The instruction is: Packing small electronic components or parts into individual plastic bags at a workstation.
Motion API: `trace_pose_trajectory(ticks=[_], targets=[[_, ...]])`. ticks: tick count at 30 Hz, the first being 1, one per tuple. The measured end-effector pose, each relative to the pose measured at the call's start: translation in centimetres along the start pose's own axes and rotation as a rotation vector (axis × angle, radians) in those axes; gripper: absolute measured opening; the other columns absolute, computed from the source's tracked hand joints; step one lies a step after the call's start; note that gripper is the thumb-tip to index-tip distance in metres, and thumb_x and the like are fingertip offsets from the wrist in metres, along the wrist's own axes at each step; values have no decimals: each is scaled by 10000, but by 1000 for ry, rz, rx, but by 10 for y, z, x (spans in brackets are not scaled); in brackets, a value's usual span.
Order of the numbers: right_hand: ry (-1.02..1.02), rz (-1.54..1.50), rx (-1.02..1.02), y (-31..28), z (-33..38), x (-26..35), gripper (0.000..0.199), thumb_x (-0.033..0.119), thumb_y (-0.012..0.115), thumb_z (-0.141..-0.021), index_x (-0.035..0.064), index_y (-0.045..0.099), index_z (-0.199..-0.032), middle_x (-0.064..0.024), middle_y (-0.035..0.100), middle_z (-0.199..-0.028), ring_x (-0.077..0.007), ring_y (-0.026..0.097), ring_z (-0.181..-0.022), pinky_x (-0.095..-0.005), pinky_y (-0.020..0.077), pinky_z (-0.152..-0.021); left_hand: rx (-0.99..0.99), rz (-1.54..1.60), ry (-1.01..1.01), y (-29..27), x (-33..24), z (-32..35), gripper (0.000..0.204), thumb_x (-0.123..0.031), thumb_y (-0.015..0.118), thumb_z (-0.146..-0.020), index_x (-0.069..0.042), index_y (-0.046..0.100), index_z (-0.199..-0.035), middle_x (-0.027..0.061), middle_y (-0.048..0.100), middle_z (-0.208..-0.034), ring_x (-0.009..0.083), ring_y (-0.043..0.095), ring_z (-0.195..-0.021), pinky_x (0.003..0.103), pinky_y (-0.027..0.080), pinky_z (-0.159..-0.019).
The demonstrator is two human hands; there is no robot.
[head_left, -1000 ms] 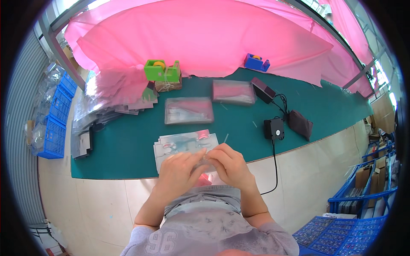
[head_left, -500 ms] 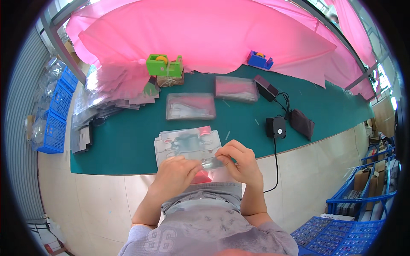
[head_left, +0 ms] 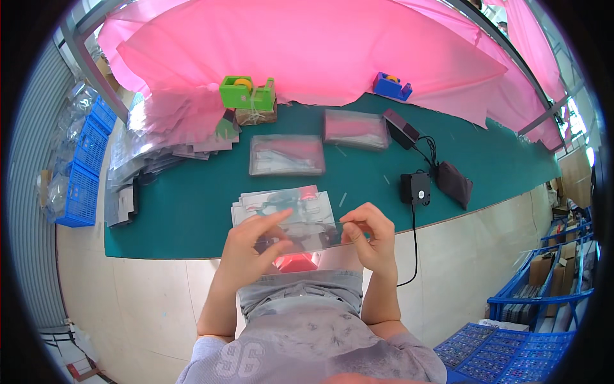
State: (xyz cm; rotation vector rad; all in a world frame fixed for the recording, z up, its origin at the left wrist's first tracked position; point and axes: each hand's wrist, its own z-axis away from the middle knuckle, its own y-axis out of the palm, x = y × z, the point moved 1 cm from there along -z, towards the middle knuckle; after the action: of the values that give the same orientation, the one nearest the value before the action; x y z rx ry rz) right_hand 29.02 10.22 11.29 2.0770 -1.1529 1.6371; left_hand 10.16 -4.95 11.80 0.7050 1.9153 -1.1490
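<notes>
I see pink cloth [head_left: 307, 45] draped along the far side of the green tabletop [head_left: 192, 214]. Taking the hands' work as my dial centre, I have the wearer's grey shirt [head_left: 307, 342] at six o'clock, with large pale numerals printed on it. A loose pile of clear packets [head_left: 169, 131] spreads at ten. Printed sheets [head_left: 256, 205] with pink patches lie stacked just toward eleven, partly under the hands; I can't read any lettering on them. One bundle of packets [head_left: 286, 157] sits at twelve, a second bundle [head_left: 356, 131] at one.

The clear plastic sleeve [head_left: 313, 237] is held over the table's near edge, its long axis running roughly nine to three, the three o'clock end slightly higher. My right hand [head_left: 374, 237] pinches that end between thumb and fingers. My left hand [head_left: 246, 251] is spread at the nine o'clock end, thumb and fingers apart; I cannot tell whether it touches the plastic.

A green tape dispenser [head_left: 238, 95] at eleven bears a small pale mark, too small to make out. A black box [head_left: 416, 190] at two carries a round white sticker, equally illegible.
</notes>
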Motion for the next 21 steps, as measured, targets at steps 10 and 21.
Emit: trace_pose_trajectory(ticks=[10, 21], targets=[[13, -65, 309, 23, -14, 4, 465, -8, 642, -872, 21, 530, -1323, -93, 624, -1031, -148, 620, -896, -294, 528, -786, 58, 121, -49, 23, -10, -8, 701, 22, 716, -735, -60, 501, -1397, 67, 686, -779, 160, 648, -725, 285, 497, -744], [-108, -340, 97, 33, -3, -9, 456, -59, 549, -924, 48, 489, -1363, -103, 597, -1121, -157, 618, -929, -283, 526, -798, -7, -128, 92, 31, -21, -11, 567, -77, 685, -789, -18, 535, -1332, 93, 563, -820, 264, 560, -727, 365, 449, -667]])
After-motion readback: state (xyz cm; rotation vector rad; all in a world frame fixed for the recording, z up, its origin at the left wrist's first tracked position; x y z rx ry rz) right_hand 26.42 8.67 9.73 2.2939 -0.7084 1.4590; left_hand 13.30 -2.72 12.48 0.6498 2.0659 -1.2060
